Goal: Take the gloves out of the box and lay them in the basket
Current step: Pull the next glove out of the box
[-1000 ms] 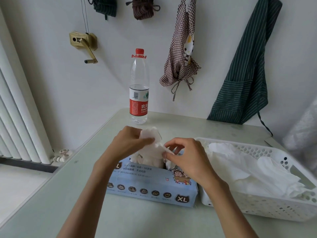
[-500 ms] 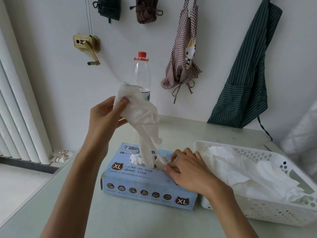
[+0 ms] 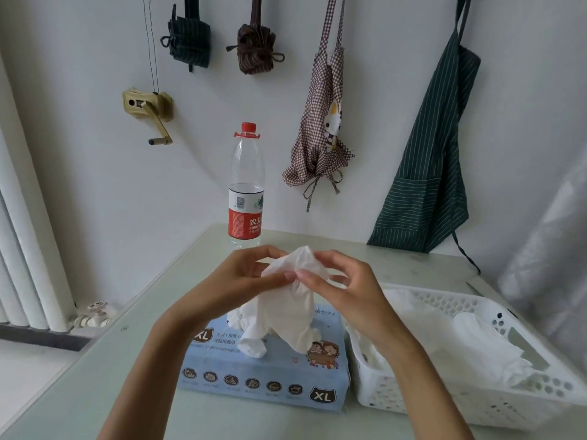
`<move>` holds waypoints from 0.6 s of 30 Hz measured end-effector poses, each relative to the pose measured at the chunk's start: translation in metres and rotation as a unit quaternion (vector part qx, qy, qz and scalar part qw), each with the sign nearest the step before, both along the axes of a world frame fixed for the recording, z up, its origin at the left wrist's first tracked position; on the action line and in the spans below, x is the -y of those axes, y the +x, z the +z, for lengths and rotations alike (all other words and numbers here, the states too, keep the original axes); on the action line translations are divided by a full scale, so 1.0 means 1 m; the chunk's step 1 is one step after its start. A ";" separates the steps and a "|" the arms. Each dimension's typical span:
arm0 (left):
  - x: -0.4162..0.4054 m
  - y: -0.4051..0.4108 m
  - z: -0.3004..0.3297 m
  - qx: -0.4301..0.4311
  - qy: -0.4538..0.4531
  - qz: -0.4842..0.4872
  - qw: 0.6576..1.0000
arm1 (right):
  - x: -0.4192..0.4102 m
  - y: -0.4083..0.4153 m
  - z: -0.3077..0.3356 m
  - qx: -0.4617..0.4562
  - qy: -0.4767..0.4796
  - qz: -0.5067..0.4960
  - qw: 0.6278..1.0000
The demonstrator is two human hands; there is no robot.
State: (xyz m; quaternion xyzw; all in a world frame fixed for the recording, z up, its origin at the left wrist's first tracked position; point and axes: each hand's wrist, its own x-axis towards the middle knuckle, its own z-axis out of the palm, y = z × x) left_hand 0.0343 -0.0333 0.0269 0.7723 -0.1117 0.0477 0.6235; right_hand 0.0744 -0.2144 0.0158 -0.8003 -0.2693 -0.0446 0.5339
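The left hand (image 3: pixel 244 277) and the right hand (image 3: pixel 346 287) meet above the box (image 3: pixel 263 373), fingers (image 3: pixel 320 276) curled, both pinching the gathered top of one white glove (image 3: pixel 289 300). The thumbs press the thin film against the fingertips; the remaining fingers of the right hand arch loosely over it. The glove is soft, crinkled and slightly translucent. It hangs from the pinch in a limp, wrinkled drape, its lower end with the stubby finger shapes dangling over the top of the box.

The box is a flat, pale blue cardboard carton with round icons and an "XL" mark along its near side. More white gloves (image 3: pixel 238 319) bunch up out of its top opening, just behind the hanging one.

Just right of the box, touching or nearly so, stands a white plastic basket (image 3: pixel 444 303) with rows of round holes in its walls. A rumpled heap of white gloves already lies inside it.

Both stand on a smooth, pale green desk (image 3: pixel 79 392). At its far edge a clear plastic bottle (image 3: pixel 246 192) stands upright, with a red cap and red label. Behind it, on the white wall, hang a checked apron (image 3: pixel 320 131) and a dark green striped apron (image 3: pixel 428 173).
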 end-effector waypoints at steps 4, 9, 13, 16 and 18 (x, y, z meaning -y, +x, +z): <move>-0.005 0.001 0.002 0.014 0.024 0.080 0.996 | 0.003 -0.004 0.015 -0.023 0.097 -0.005 0.995; -0.007 -0.003 0.008 0.095 0.021 0.163 0.982 | 0.016 -0.007 0.048 0.015 0.100 -0.023 0.995; -0.006 -0.003 0.030 0.111 0.040 0.115 0.986 | 0.040 -0.007 0.083 0.043 0.062 -0.031 0.997; 0.007 0.003 0.043 0.107 0.045 0.041 0.992 | 0.060 -0.011 0.100 0.009 0.023 -0.024 0.999; 0.020 0.011 0.045 0.090 0.022 0.005 0.996 | 0.074 -0.014 0.108 -0.009 0.018 -0.035 0.999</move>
